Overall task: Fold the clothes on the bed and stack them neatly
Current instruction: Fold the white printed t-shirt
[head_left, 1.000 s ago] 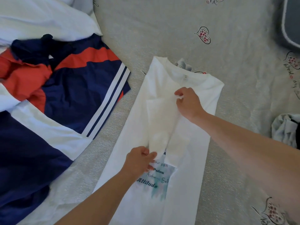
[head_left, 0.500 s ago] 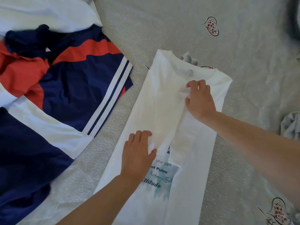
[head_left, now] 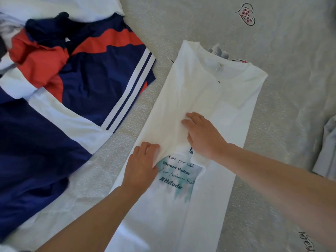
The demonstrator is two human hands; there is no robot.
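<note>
Your bed wears a grey, nubbly cover printed with hearts. At its left lies a smooth navy, red and white jersey, loosely spread, striped along one edge. Beside it the white shirt lies in a long narrow strip, both sides turned in, teal lettering showing below the flaps. Your right hand rests flat, fingers straight, on the folded flap. Your left hand presses the left fold, fingers slightly bent.
</note>
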